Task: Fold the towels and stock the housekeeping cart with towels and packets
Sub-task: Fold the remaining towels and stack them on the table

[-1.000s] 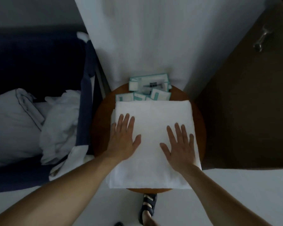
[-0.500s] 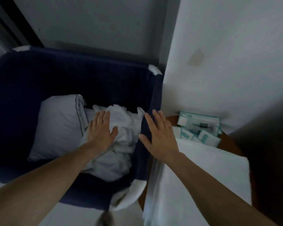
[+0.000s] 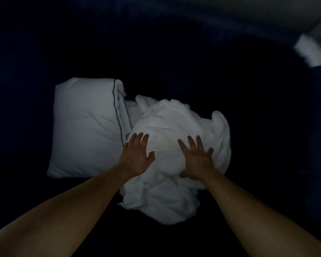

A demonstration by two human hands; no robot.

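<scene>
I note the crumpled white cloth heap [image 3: 176, 130] fills the middle of the dark navy fabric bin [image 3: 258, 127]. The white pillow with dark piping [image 3: 85, 127] abuts the heap's left side, closing that flank. Bare dark floor right of the heap and beyond it gives passage. Bin walls too dim to trace.

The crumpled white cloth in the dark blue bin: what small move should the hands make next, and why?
Probably curl the fingers into the crumpled white cloth to grip it. The left hand and right hand lie spread flat on it, holding nothing, and it sits as an unfolded heap beside the pillow, so it needs a grip before lifting.
</scene>
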